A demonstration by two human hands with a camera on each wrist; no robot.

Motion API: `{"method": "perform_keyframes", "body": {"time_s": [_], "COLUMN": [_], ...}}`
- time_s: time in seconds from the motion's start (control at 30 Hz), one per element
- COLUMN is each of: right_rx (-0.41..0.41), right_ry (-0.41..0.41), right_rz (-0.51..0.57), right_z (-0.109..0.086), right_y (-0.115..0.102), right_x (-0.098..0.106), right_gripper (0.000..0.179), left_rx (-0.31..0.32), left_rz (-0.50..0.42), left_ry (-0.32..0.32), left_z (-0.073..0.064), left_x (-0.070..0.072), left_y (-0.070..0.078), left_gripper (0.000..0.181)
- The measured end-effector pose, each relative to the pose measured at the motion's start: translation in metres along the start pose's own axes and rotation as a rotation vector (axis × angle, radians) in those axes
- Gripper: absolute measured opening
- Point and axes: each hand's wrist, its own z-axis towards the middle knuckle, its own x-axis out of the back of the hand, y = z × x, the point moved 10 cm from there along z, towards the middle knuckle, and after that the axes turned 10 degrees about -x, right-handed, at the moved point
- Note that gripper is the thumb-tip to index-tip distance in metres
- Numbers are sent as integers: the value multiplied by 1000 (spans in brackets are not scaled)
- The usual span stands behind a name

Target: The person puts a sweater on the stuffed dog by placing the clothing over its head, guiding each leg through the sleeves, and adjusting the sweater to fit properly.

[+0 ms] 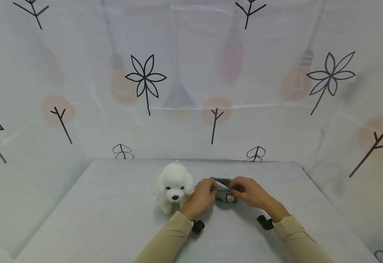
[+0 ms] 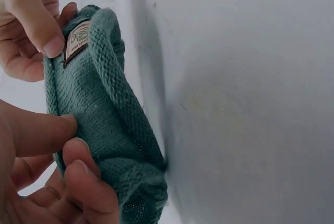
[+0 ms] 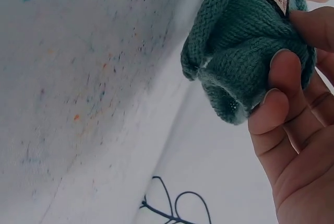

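A small green knitted garment [image 1: 225,199] stands a little off the white table, its rim spread between the two hands. My left hand [image 1: 202,197] pinches the left side of the rim, thumb inside view of the knit and fingers behind it. On the other side my right hand [image 1: 251,191] pinches the right part of the rim. A sewn label [image 2: 78,38] shows on the front, and the lower edge of the knit [image 3: 229,98] is rolled. Just left of my left hand sits a white plush dog [image 1: 175,182], facing me and partly hidden by that hand.
White patterned cloth [image 1: 178,131] hangs behind and at both sides of the white table [image 1: 112,230]. Black wrist-worn camera mounts [image 1: 265,222] hang under both wrists, close above the tabletop.
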Motion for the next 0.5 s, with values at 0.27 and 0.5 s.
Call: {"method": "perform_keyframes", "body": {"time_s": [0.27, 0.5], "right_rx": [21, 147], "right_ry": [47, 168], "right_rz": [11, -4], "right_z": [-17, -33], "right_y": [-7, -32], "right_x": [15, 46], "right_gripper": [16, 28], "left_rx": [-106, -214], "left_rz": [34, 68], "left_ry": [0, 12], "left_z": [-5, -8], "left_x": [8, 24], "left_y": [30, 64], "left_gripper": [8, 5]}}
